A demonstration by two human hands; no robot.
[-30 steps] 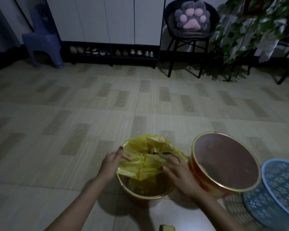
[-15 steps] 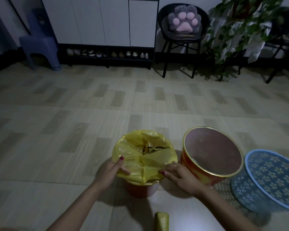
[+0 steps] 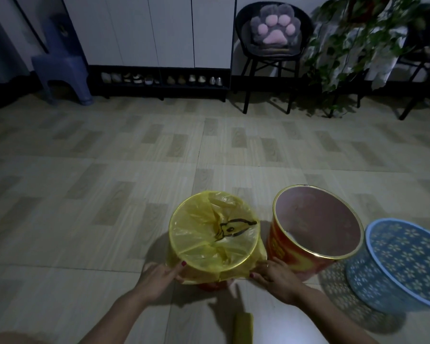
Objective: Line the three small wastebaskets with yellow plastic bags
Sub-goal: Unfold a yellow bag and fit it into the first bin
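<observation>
On the tiled floor (image 3: 109,194), leftmost of three wastebaskets, a small bin (image 3: 212,286) wrapped by a yellow plastic bag (image 3: 209,244) stretched over its rim and folded down the outside. Left hand (image 3: 159,278) and right hand (image 3: 273,276) at the bag's lower edge, fingers (image 3: 178,269) pinched together on the plastic at either side. Beside it, red wastebasket (image 3: 296,254) and blue wastebasket (image 3: 387,276), unlined. Near the wrists, a yellow bag roll (image 3: 242,328).

Single head view, angled forward-down, close over floor (image 3: 85,194).
</observation>
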